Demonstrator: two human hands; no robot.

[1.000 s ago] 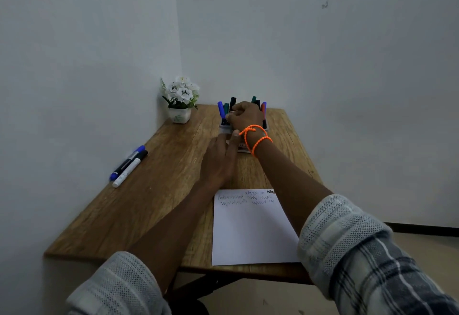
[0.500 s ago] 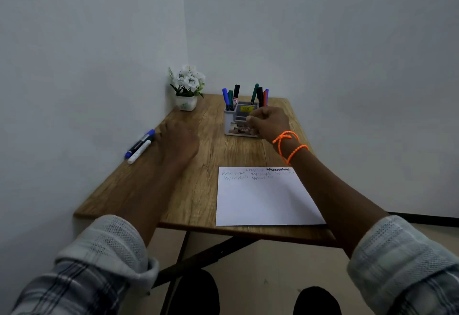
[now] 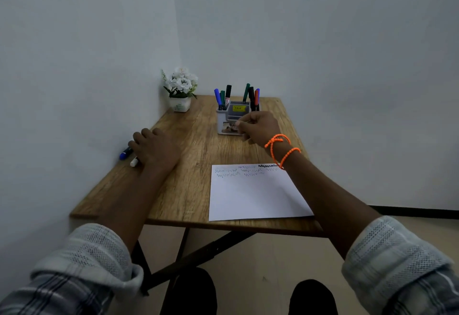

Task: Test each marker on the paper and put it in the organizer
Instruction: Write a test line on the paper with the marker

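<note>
A white paper [image 3: 255,196] with zigzag test lines along its top lies at the table's near right. The grey organizer [image 3: 224,119] stands at the back and holds several markers [image 3: 227,93] upright. Two loose markers lie by the left wall: a blue marker [image 3: 125,153] and a white marker [image 3: 134,162], only their near ends showing. My left hand [image 3: 155,148] lies over both of them, its fingertips hidden. My right hand [image 3: 259,127] hovers just in front of the organizer with loosely curled fingers and holds nothing.
A small white pot of white flowers [image 3: 180,91] stands in the back left corner. The wooden table [image 3: 188,180] sits against walls at the left and back. My knees show under its front edge.
My left hand moved from the table's middle to the left edge and now covers the two loose markers. My right hand drew back from the organizer's markers.
</note>
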